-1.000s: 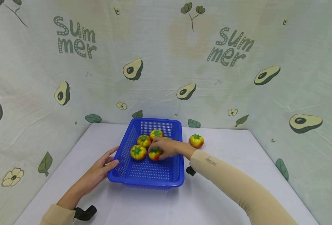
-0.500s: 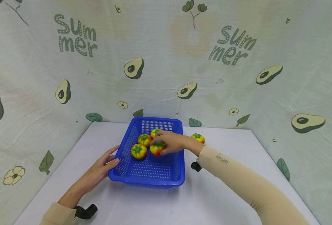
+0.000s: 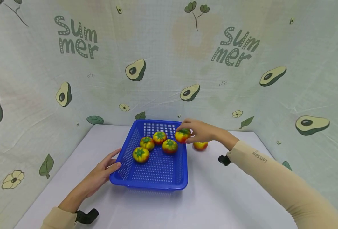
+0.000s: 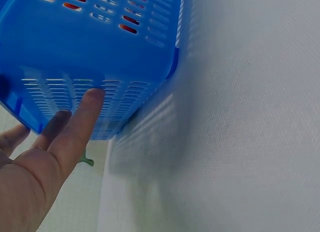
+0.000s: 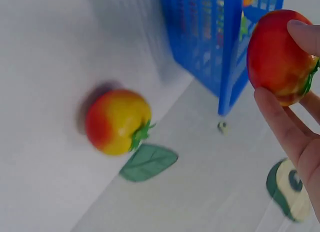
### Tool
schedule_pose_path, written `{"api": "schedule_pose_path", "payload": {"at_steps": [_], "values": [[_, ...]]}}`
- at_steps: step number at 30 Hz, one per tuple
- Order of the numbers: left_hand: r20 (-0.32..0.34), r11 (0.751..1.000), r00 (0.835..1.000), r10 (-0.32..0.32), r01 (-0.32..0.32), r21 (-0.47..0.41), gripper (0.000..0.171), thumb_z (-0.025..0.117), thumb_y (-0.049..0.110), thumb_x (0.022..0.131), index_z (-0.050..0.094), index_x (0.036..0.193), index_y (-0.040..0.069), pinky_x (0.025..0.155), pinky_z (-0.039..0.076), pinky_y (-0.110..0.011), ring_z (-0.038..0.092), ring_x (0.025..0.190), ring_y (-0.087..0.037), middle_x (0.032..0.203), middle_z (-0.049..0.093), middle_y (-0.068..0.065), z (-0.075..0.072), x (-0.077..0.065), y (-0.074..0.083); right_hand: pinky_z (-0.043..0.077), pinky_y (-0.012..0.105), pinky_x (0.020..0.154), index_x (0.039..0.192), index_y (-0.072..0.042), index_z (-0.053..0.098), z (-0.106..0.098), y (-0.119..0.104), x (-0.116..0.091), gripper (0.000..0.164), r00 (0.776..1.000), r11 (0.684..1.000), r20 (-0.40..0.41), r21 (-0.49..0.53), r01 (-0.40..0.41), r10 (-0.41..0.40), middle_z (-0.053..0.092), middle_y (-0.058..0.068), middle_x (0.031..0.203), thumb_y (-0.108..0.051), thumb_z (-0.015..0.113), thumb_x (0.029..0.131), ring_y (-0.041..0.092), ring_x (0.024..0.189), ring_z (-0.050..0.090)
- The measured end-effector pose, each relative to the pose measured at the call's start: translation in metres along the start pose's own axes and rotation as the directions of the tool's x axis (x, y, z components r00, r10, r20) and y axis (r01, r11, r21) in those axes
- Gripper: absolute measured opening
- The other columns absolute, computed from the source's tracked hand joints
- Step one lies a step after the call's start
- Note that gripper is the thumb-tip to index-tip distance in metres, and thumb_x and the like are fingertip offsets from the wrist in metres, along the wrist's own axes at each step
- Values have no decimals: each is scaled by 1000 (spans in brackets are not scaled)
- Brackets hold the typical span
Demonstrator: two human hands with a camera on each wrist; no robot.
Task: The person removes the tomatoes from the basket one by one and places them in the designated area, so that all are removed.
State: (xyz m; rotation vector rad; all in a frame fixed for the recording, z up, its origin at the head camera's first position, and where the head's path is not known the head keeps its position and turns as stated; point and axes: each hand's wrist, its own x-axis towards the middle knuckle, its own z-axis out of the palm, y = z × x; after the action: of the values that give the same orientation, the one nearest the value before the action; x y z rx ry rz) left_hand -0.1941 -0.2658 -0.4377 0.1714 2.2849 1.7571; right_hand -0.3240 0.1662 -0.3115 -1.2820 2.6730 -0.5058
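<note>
A blue perforated plastic basket (image 3: 153,170) stands on the table. My left hand (image 3: 100,175) rests against its left side, with straight fingers (image 4: 75,132) touching the outer wall in the left wrist view. My right hand (image 3: 201,131) pinches a yellow-red tomato (image 3: 182,136) with a green leafy top over the basket's right rim. The right wrist view shows this held tomato (image 5: 280,55) between thumb and fingers. Several similar tomatoes lie in the basket, among them one at the left (image 3: 141,155) and one towards the right (image 3: 170,146).
Another tomato (image 3: 200,146) lies on the table just right of the basket, partly hidden behind the right hand in the head view. A patterned cloth backdrop (image 3: 157,95) encloses the white table (image 3: 223,197) at the back and sides.
My right hand has lifted a tomato from among the others in the basket and moved it right and up, to the right rim. My left hand has stayed at the basket.
</note>
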Motion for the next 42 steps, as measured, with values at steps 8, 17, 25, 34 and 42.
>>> {"api": "schedule_pose_path", "payload": {"at_steps": [8, 17, 25, 34, 42], "values": [[7, 1000, 1000, -4, 4, 10, 73, 55, 35, 112, 15, 172, 26, 107, 54, -53, 54, 137, -42, 161, 35, -29, -1, 2, -1, 62, 46, 94, 141, -17, 67, -17, 34, -39, 49, 990, 991, -43, 3, -136, 136, 59, 12, 137, -13, 81, 94, 33, 125, 60], [6, 1000, 1000, -5, 5, 2, 70, 53, 36, 113, 16, 172, 28, 109, 53, -51, 54, 137, -41, 162, 35, -28, -3, 1, -1, 64, 42, 89, 138, -14, 69, -22, 67, -68, 47, 971, 972, -59, 3, -234, 233, 60, 14, 134, -8, 81, 93, 34, 120, 60], [10, 1000, 1000, -6, 6, -5, 71, 54, 35, 112, 15, 172, 27, 108, 54, -50, 55, 136, -40, 162, 35, -29, -1, 0, 0, 61, 46, 92, 136, -15, 71, -15, 88, -85, 45, 954, 955, -61, -13, -295, 294, 61, 13, 132, -11, 81, 93, 32, 118, 58], [25, 1000, 1000, 15, -15, -6, 72, 54, 34, 112, 14, 172, 25, 105, 57, -46, 57, 133, -39, 161, 35, -30, -4, 2, -1, 60, 51, 94, 136, -13, 70, -5, 109, -90, 46, 937, 938, -60, -20, -345, 343, 62, 15, 128, -13, 82, 92, 33, 112, 59], [10, 1000, 1000, -2, 2, 6, 72, 54, 37, 112, 16, 172, 26, 109, 53, -50, 53, 139, -43, 163, 34, -28, -3, 3, -3, 59, 51, 91, 137, -13, 69, 8, 121, -94, 48, 922, 922, -32, -21, -386, 385, 62, 15, 126, -18, 84, 92, 31, 107, 59]]}}
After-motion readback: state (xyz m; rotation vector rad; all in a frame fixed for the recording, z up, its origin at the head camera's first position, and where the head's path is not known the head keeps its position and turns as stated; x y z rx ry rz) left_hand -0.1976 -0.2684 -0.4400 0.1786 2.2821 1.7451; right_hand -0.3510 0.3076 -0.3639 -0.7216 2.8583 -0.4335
